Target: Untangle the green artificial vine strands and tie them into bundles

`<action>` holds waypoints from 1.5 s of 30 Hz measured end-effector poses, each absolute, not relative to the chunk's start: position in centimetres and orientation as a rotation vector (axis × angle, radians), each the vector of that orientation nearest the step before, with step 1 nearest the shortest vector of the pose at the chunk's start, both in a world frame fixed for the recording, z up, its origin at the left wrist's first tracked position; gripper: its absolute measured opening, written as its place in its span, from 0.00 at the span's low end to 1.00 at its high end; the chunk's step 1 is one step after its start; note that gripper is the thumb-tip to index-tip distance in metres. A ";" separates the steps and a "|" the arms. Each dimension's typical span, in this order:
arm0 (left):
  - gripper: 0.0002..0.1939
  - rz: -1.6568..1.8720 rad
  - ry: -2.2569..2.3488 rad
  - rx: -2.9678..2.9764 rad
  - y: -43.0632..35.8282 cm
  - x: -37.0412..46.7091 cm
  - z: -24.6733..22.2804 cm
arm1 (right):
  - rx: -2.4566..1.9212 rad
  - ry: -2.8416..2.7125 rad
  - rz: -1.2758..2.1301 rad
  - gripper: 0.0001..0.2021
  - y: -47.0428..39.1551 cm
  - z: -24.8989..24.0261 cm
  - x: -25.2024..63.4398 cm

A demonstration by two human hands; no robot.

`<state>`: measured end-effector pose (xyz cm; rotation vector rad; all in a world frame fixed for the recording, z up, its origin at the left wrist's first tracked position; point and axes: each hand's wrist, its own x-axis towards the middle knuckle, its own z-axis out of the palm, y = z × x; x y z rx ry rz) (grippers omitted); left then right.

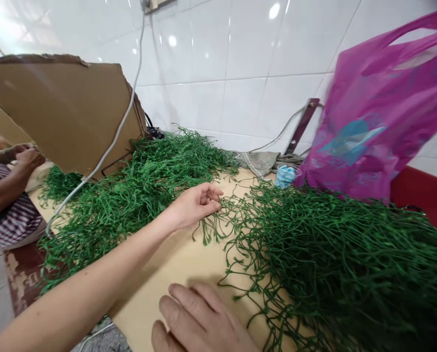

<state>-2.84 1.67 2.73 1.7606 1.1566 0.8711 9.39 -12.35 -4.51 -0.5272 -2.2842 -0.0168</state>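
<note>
My left hand (199, 203) reaches over the middle of the table, its fingers loosely curled and the thumb apart from them. Thin green strands with small knobbed ends (209, 232), like artificial plant stems, lie just under and beyond it; I see none gripped. Lower down, my right hand (205, 320) rests with bent, slightly spread fingers over the tan tabletop (159, 278), and nothing shows in it. To its right is a big heap of the same green strands (335, 244). Another tangled pile of green strands (148, 171) spreads behind and left of my left arm.
A cardboard sheet (64, 112) stands at the left, with a grey cable (121, 127) hanging before it. Beyond it, another person's hand (29, 156) shows. A purple plastic bag (372, 112), a grey cloth (260, 161) and a metal bar (302, 124) are by the tiled wall.
</note>
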 end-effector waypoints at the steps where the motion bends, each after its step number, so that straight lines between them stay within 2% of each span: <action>1: 0.15 0.905 1.132 1.647 1.6 -2.5 1.7 | -0.568 -2.231 -0.065 0.10 -11.8 -3.8 9.9; 6: 0.19 1.039 1.001 1.306 -0.1 -1.1 -0.6 | -1.124 -1.906 -0.155 0.12 -9.3 -1.2 13.0; 8: 0.17 1.017 0.928 1.333 -1.0 -0.6 -0.4 | -1.296 -1.829 -0.074 0.22 -7.7 -1.2 14.3; 10: 0.16 0.993 0.875 1.504 -1.8 0.0 0.0 | -1.361 -1.795 0.175 0.28 -6.0 -1.3 15.5; 13: 0.17 1.022 0.892 1.825 -2.4 0.3 0.3 | -1.374 -1.836 0.547 0.22 -4.2 -0.7 17.3; 17: 0.18 1.159 1.206 2.073 -1.9 -0.4 0.3 | -1.438 -1.875 0.635 0.15 -3.8 2.7 19.7; 19: 0.20 1.108 1.400 2.250 -1.0 -1.2 0.1 | -1.418 -1.845 0.720 0.13 -3.9 4.8 21.1; 21: 0.21 0.930 1.564 2.393 0.1 -2.3 -0.2 | -1.423 -1.760 0.793 0.15 -4.0 6.7 22.6; 24: 0.14 0.719 1.790 2.425 1.8 -4.1 -0.6 | -1.447 -1.484 0.843 0.20 -4.0 8.7 24.9; 28: 0.15 0.813 2.039 2.340 2.2 -5.1 0.0 | -1.424 -1.251 0.874 0.22 -4.1 9.8 26.2; 30: 0.14 1.047 1.929 2.321 1.1 -4.3 0.8 | -1.425 -1.316 0.980 0.22 -4.2 9.6 25.7; 32: 0.16 1.271 1.501 2.268 -0.6 -2.8 1.7 | -1.361 -1.426 1.161 0.22 -4.5 9.2 24.5; 34: 0.18 1.188 1.066 2.094 -2.3 -1.0 2.2 | -1.229 -1.527 1.342 0.21 -4.8 8.7 23.4; 36: 0.20 1.063 0.868 1.971 -3.5 0.5 2.4 | -1.145 -1.592 1.425 0.20 -5.0 8.3 22.6; 41: 0.15 0.980 0.909 1.795 -3.5 0.9 1.7 | -1.221 -1.551 1.371 0.18 -4.2 7.6 23.5; 45: 0.15 1.014 0.996 1.821 -2.7 0.0 1.4 | -1.299 -1.492 1.278 0.22 -3.1 7.0 24.9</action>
